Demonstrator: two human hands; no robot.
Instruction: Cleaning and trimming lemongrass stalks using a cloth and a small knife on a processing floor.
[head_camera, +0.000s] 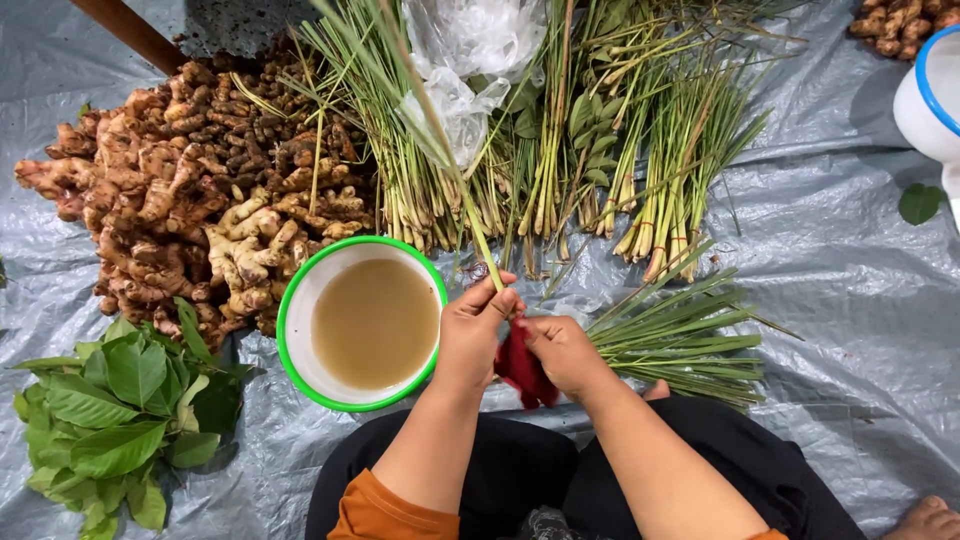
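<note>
While my left hand (472, 322) pinches a lemongrass stalk (440, 130), my right hand (562, 350) grips a red cloth (520, 370) beside the bowl (295, 300).

A: Items left of the hands?
B: Green-rimmed bowl (362, 322) of cloudy liquid just beside them; ginger heap (190, 190) beyond it; leaf pile (120, 410) further left.
A: Right?
B: White blue-rimmed container (928, 100), well apart; grey tarp (850, 300) beneath.

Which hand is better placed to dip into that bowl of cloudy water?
Probably the left hand: it sits right beside the green-rimmed bowl, while the right hand lies farther away, gripping something red.
</note>
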